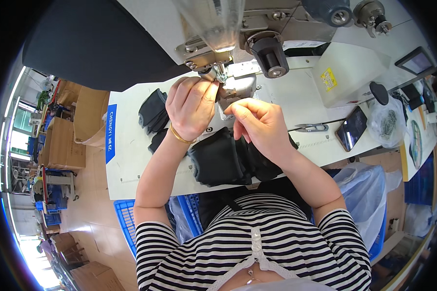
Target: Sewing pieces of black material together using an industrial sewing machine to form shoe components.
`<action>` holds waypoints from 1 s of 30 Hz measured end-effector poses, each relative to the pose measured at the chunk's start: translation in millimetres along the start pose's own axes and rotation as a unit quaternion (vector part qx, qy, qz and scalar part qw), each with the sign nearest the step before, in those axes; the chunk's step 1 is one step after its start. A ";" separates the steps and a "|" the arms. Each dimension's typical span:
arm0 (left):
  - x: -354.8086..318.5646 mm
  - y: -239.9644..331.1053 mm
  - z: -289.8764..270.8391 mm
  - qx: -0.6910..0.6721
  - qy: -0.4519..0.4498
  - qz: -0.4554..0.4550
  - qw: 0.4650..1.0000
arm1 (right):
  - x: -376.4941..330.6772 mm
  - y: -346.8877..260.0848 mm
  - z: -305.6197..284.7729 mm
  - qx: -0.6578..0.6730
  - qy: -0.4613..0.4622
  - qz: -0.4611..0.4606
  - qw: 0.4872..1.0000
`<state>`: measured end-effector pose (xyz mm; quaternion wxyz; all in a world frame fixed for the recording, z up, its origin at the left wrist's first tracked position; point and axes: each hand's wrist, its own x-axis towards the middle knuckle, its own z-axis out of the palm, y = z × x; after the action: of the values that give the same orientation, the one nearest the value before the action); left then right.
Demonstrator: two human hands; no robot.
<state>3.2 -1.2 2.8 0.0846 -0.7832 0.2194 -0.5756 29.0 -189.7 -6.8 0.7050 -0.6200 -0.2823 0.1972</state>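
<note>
Black fabric pieces point(218, 160) heaped at the white desk's point(131, 160) near edge, below both hands. Left hand point(192, 106) and right hand point(257, 121), fingers pinched together on a small pale piece point(224, 112) beneath the sewing machine's metal needle head point(213, 63). Thread snips point(311, 128) rightward.

Labels, screens and packages around the sewing table

Blue strip label point(110, 133) on table's left edge; yellow sticker point(328, 78) on white box; dark phone screen point(352, 128); small framed display point(415, 61); cardboard cartons point(63, 143) left.

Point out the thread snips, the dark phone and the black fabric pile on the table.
thread snips point(310, 128), head view, on the handle.
dark phone point(351, 128), head view, mid-screen.
black fabric pile point(218, 157), head view, top fold.
</note>
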 end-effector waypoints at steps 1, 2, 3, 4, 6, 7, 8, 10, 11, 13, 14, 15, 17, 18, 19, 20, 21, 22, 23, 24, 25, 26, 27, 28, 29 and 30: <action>-0.7 -0.1 0.4 0.000 0.000 0.000 1.000 | -0.2 -0.2 -0.4 -0.011 -0.005 -0.001 1.000; -1.7 -0.2 1.3 0.001 0.002 -0.001 1.000 | -0.5 -0.7 -0.6 -0.011 -0.005 -0.001 1.000; -2.4 -0.2 1.7 0.002 0.005 -0.002 1.000 | -0.9 -1.2 -0.8 -0.016 -0.007 0.000 1.000; -2.5 -0.1 1.6 0.002 0.005 -0.002 1.000 | -1.2 -1.6 -0.6 -0.022 -0.010 0.001 1.000; -2.4 0.3 1.4 -0.002 0.005 -0.007 1.000 | -1.8 0.0 0.2 -0.018 -0.003 0.001 1.000; -2.6 0.5 1.7 -0.002 0.005 -0.007 1.000 | -2.1 1.2 0.5 -0.013 0.004 0.001 1.000; -3.0 0.5 2.3 -0.003 0.010 -0.007 1.000 | -2.5 2.7 0.4 -0.013 0.004 0.001 1.000; -3.0 -0.2 3.0 -0.003 0.015 -0.007 1.000 | -3.4 5.3 -0.3 -0.014 0.000 0.006 1.000; -2.5 -1.0 3.6 0.000 0.018 -0.004 1.000 | -3.6 5.2 -0.8 -0.014 0.000 0.005 1.000; -1.9 -0.6 3.6 0.001 0.022 -0.002 1.000 | -4.4 5.1 -2.4 -0.003 -0.004 0.014 1.000; -1.7 0.1 2.9 -0.002 0.018 -0.004 1.000 | -5.4 5.0 -3.0 -0.003 -0.003 0.014 1.000; -1.2 0.2 2.3 -0.003 0.015 -0.007 1.000 | -6.1 4.6 -3.7 -0.010 -0.003 0.018 1.000; -0.8 0.4 1.7 -0.004 0.011 -0.009 1.000 | -7.1 3.6 -5.2 -0.017 -0.003 0.021 1.000; -0.9 0.7 1.2 -0.005 0.006 -0.011 1.000 | -8.0 3.0 -5.7 -0.015 -0.006 0.024 1.000; -0.9 0.6 1.2 -0.004 0.006 -0.011 1.000 | -8.7 2.7 -6.2 -0.013 -0.010 0.026 1.000; -0.8 0.2 1.5 0.000 0.011 -0.010 1.000 | -9.3 2.8 -6.4 -0.012 -0.010 0.026 1.000; -0.8 0.2 2.0 0.003 0.016 -0.009 1.000 | -9.9 3.5 -6.7 -0.020 -0.010 0.022 0.999; -0.7 0.6 2.2 0.003 0.015 -0.008 1.000 | -10.7 4.4 -7.2 -0.028 -0.011 0.019 0.999; -0.7 1.2 2.5 0.004 0.015 -0.012 1.000 | -11.9 5.4 -8.2 -0.028 -0.010 0.020 0.999; 0.2 1.1 2.7 0.005 0.015 -0.014 1.000 | -13.1 5.9 -10.1 -0.028 -0.010 0.025 0.999; 0.4 0.8 2.8 0.005 0.015 -0.014 1.000 | -13.9 6.8 -12.7 -0.028 -0.010 0.029 0.999; 0.1 0.3 2.8 0.006 0.011 -0.014 1.000 | -14.4 8.7 -16.6 -0.027 -0.010 0.029 0.999; -0.4 0.1 2.3 0.007 0.006 -0.015 1.000 | -15.4 12.1 -21.8 -0.029 0.016 0.020 0.999; 0.0 0.5 2.4 0.007 0.006 -0.015 1.000 | -16.3 15.6 -28.3 -0.030 0.041 0.011 0.999; 1.0 1.2 2.9 0.004 0.008 -0.019 1.000 | -15.7 19.2 -38.7 -0.037 0.058 0.002 0.998; 1.6 1.8 3.0 0.000 0.011 -0.022 1.000 | -15.8 23.1 -48.8 -0.037 0.059 0.003 0.998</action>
<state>6.0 -3.9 2.6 0.0697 -0.7812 0.2032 -0.5862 49.9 -233.3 -35.5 0.6965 -0.6567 -0.2458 0.1520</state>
